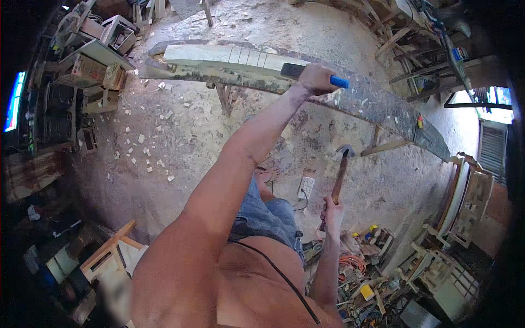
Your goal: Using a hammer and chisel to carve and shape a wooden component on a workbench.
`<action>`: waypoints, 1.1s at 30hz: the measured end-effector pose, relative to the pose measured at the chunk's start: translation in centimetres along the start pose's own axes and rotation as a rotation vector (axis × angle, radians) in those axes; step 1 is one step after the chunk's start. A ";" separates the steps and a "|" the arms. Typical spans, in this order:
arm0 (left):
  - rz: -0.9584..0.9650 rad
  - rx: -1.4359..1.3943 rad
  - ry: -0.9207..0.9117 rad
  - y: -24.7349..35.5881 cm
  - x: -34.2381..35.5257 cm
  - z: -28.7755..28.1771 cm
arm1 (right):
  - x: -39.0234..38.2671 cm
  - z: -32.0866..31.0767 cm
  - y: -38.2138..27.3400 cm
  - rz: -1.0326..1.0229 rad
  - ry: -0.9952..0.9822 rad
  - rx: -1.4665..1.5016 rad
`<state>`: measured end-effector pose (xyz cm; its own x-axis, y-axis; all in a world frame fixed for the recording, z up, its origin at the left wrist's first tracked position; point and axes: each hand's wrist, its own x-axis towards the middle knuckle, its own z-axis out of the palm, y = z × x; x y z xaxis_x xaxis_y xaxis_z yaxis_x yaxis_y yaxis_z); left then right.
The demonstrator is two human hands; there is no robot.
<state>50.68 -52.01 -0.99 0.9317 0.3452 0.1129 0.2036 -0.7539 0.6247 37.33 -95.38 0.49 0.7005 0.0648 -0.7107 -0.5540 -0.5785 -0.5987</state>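
My left hand (317, 80) is closed around a blue-handled tool that looks like a wide chisel (292, 70). Its dark flat blade points left and lies at the right part of a pale wooden board (197, 54). Several dark lines cross the board left of the blade. The board rests lengthwise on a long, rough plank bench (377, 106). Low at my right side, my right hand (332, 212) grips a claw hammer (340, 175) by its wooden handle, head up and apart from the bench. Fingers hide most of the blue handle.
Wood chips (141, 139) litter the floor on the left. A white power strip (306, 187) with a cord lies near my feet. Scrap wood and an orange cord (351, 264) are heaped at lower right. A red-and-yellow object (420, 122) sits on the bench's right end.
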 end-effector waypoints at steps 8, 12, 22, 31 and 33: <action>-0.013 -0.127 0.028 -1.8 3.3 2.5 | 1.1 -4.6 -10.5 -0.445 0.451 0.043; 0.044 -0.364 0.081 -6.4 2.7 3.4 | 1.6 -3.4 -25.1 -0.585 0.416 0.396; -0.040 -0.196 0.102 -5.9 2.3 2.8 | 8.5 7.9 -19.3 -0.458 -0.018 -0.342; -0.019 -0.232 0.091 -3.2 3.2 1.4 | 7.6 -1.0 -22.5 -0.682 0.107 0.626; -0.012 -0.170 0.141 -4.3 3.8 1.5 | 8.5 8.1 -21.7 -0.566 0.052 0.319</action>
<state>53.82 -48.31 -4.39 0.8758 0.4374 0.2040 0.1497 -0.6481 0.7467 51.65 -75.69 4.42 0.9396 0.2447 -0.2394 -0.1939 -0.1962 -0.9612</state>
